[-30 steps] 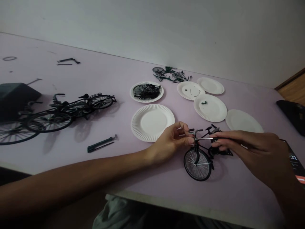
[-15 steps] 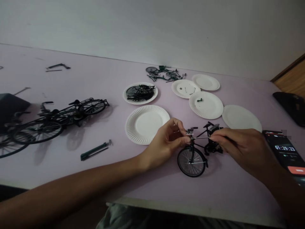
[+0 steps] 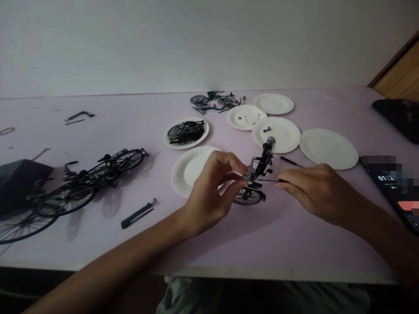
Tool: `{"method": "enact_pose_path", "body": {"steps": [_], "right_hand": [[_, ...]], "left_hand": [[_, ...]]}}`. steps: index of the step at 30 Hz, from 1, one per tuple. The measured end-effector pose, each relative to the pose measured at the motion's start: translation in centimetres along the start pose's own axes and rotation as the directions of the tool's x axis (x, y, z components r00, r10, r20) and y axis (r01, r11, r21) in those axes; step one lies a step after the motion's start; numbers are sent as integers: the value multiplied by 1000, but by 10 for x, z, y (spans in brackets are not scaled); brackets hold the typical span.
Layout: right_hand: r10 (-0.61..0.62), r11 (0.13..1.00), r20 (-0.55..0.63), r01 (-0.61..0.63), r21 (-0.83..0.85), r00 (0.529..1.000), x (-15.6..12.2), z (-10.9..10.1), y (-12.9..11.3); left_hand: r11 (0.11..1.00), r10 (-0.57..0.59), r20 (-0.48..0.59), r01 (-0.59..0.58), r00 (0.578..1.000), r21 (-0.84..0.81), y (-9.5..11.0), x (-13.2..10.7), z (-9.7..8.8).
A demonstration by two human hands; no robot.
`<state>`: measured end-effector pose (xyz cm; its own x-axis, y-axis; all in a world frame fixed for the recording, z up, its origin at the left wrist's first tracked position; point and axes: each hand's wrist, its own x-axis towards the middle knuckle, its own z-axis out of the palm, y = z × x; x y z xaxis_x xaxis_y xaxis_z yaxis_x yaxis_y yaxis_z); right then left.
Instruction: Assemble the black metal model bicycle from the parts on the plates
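While tilted above the surface (image 3: pixel 278 248), the model bicycle (image 3: pixel 262 163) is clamped by fingers (image 3: pixel 231 159) of the left hand (image 3: pixel 209 192); a thin rod (image 3: pixel 266 180) is pinched by fingers (image 3: pixel 283 184) of the right hand (image 3: pixel 317 192).

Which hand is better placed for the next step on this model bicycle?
Probably the right hand. The left hand is holding the tilted model bicycle, so it seems occupied steadying it, while the right hand pinches the thin rod that reaches across to the bicycle.
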<state>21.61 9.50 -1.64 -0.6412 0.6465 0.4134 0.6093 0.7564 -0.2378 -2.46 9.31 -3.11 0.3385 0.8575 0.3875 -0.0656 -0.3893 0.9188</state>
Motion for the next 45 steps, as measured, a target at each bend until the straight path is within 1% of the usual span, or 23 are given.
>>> {"method": "enact_pose_path", "body": {"steps": [1, 3, 6, 7, 8, 10, 12, 15, 19, 23, 26, 28, 31, 33, 34, 37, 38, 39, 40, 42, 43, 44, 45], "right_hand": [[17, 999, 14, -18, 27, 1000, 0, 0, -1], [73, 992, 50, -77, 95, 996, 1, 0, -4], [153, 970, 108, -170, 173, 982, 1, 2, -9], [173, 963, 112, -192, 189, 979, 1, 2, -11], [190, 957, 97, -206, 203, 977, 1, 3, -12], [208, 949, 27, -208, 236, 978, 1, 5, -13], [205, 947, -52, -184, 264, 977, 1, 7, -12], [191, 950, -105, -157, 271, 976, 1, 11, -10], [244, 931, -107, -202, 304, 964, 3, 13, -10], [320, 883, -85, -265, 387, 943, 4, 15, -13], [354, 842, -39, -300, 447, 934, 4, 17, -14], [376, 813, 11, -336, 476, 927, 3, 18, -15], [393, 759, 85, -375, 532, 916, 3, 18, -17], [401, 702, 145, -405, 585, 904, 3, 16, -17], [406, 652, 190, -429, 625, 894, 3, 16, -17], [391, 432, 367, -520, 737, 844, 4, 16, -18], [385, 388, 398, -538, 748, 832, 4, 17, -19], [393, 397, 397, -543, 740, 829, 4, 17, -19], [409, 462, 358, -529, 712, 839, 3, 18, -20], [402, 694, 199, -439, 571, 894, 2, 19, -20], [358, 807, 111, -368, 462, 927, 1, 20, -20], [290, 893, 41, -286, 347, 956, 0, 21, -19], [211, 947, -8, -203, 250, 977, -2, 21, -17]], "left_hand": [[999, 25, 10, -26, 1000, 22, -1, 0, -1], [989, 123, 48, -126, 991, 75, -4, 1, -3], [939, 295, 108, -309, 949, 148, -9, 5, -7], [924, 332, 118, -348, 936, 160, -10, 7, -7], [917, 345, 120, -362, 931, 167, -11, 8, -8], [923, 331, 102, -345, 938, 170, -12, 10, -8], [936, 302, 74, -310, 950, 167, -13, 10, -7], [951, 259, 51, -264, 965, 161, -14, 10, -6], [958, 239, 42, -242, 970, 153, -15, 9, -6], [959, 242, 43, -246, 969, 138, -16, 9, -5], [957, 261, 52, -265, 964, 115, -16, 9, -4], [948, 288, 62, -294, 956, 121, -16, 9, -4], [911, 351, 99, -364, 931, 196, -17, 9, -7], [871, 390, 147, -416, 909, 260, -17, 8, -9], [851, 405, 172, -439, 898, 287, -16, 8, -11], [803, 440, 226, -493, 869, 333, -13, 8, -13], [796, 447, 232, -503, 864, 337, -13, 8, -13], [795, 451, 232, -506, 862, 334, -13, 8, -13], [801, 453, 224, -504, 863, 323, -13, 9, -12], [824, 450, 193, -489, 872, 286, -15, 9, -11], [840, 443, 173, -475, 880, 264, -16, 10, -10], [855, 432, 157, -459, 888, 242, -16, 10, -9], [867, 422, 148, -446, 894, 223, -17, 10, -9]]}}
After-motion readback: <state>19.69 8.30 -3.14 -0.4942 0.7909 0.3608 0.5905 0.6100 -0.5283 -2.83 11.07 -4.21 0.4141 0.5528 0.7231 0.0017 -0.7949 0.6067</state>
